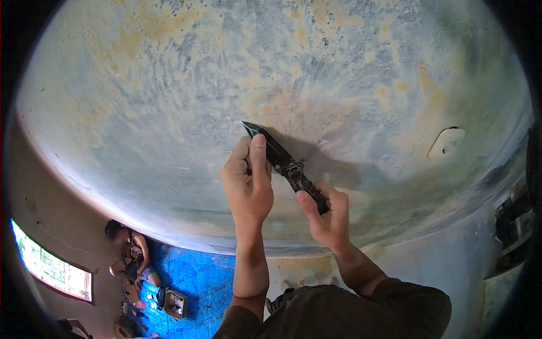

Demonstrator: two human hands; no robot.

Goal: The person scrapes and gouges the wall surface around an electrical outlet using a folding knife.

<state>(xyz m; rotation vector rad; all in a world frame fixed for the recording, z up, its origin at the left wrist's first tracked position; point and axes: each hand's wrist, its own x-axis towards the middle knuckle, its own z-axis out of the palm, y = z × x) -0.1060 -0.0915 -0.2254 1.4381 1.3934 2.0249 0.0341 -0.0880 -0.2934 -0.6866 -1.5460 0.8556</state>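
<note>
A dark knife (276, 151) with a pointed blade is held in front of a mottled, patchy painted wall (186, 85), its tip toward the upper left. My right hand (327, 217) is closed around the knife's handle. The thumb and curled fingers of my left hand (248, 178) pinch the blade near its tip. A shadow of hands and knife falls on the wall to the right. Whether the blade touches the wall cannot be made out.
A white wall socket (446, 142) is at the right. At the lower left a person (135, 254) sits beside a blue tarp (212, 282) with a box (175, 304) of items. A bright window (53, 268) is at the far left, dark shelving (514, 223) at the far right.
</note>
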